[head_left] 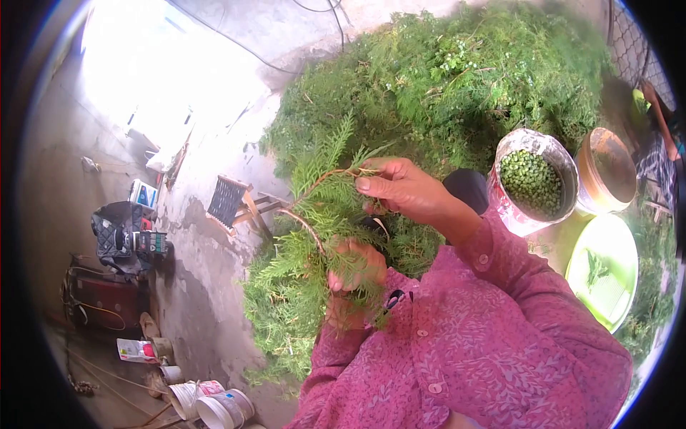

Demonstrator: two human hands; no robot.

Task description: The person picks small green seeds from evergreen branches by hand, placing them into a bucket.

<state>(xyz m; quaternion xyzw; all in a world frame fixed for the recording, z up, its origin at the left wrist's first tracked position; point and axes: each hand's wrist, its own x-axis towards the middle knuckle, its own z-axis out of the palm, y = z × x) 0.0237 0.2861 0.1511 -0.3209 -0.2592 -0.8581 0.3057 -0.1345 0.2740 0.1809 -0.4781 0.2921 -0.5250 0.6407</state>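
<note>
Both my hands are on a leafy green conifer branch [314,214] with a thin brown stem. My right hand [404,189], coming out of a pink patterned sleeve, pinches the branch near its upper end. Lower down, my left hand [355,268] is closed around the base of the sprigs, partly hidden by the foliage. Behind the branch lies a big heap of the same green cuttings [457,79].
To the right of my arm stand a tin full of small green berries [532,182], a brownish pot [607,168] and a pale green basin [607,268] holding a sprig. A small stool [232,204], bags and several buckets [214,404] sit on the concrete floor at left.
</note>
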